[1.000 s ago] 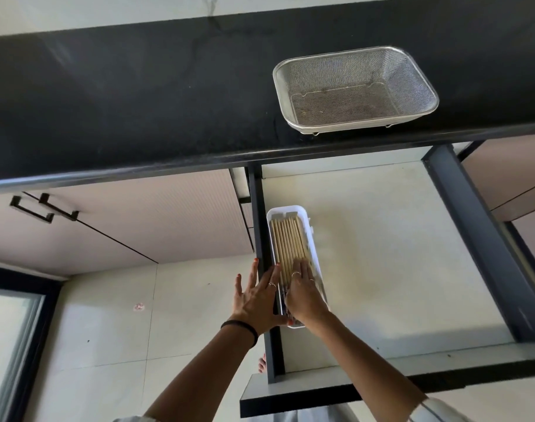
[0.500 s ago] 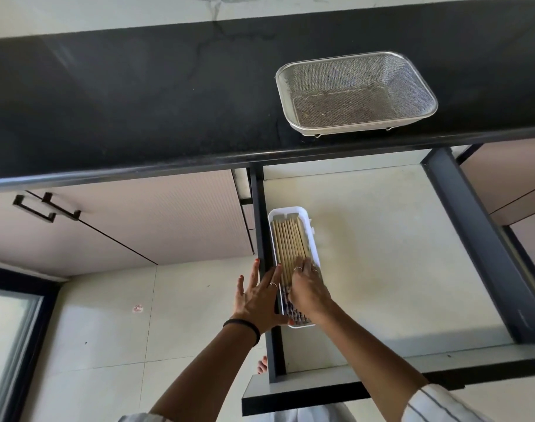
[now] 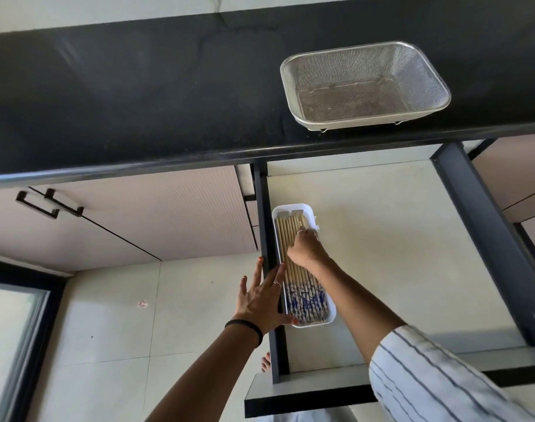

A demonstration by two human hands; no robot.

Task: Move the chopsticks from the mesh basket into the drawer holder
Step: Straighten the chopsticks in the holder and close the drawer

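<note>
A white drawer holder (image 3: 293, 208) lies along the left side of the open drawer (image 3: 397, 254). Several wooden chopsticks (image 3: 284, 236) with blue patterned ends fill it side by side. My right hand (image 3: 305, 249) rests on the chopsticks near the holder's middle, fingers bent down onto them. My left hand (image 3: 260, 300) lies flat with spread fingers against the drawer's dark left wall, its thumb touching the holder's near left corner. The metal mesh basket (image 3: 365, 83) stands on the black countertop above the drawer, with nothing inside.
The black countertop (image 3: 138, 102) spans the view. A dark rail (image 3: 485, 239) bounds the drawer on the right. Closed cabinet doors with black handles (image 3: 46, 205) lie to the left, above a tiled floor.
My right hand slid along the chopsticks toward the holder's far end, uncovering their blue patterned ends. My left hand stayed by the drawer's left wall.
</note>
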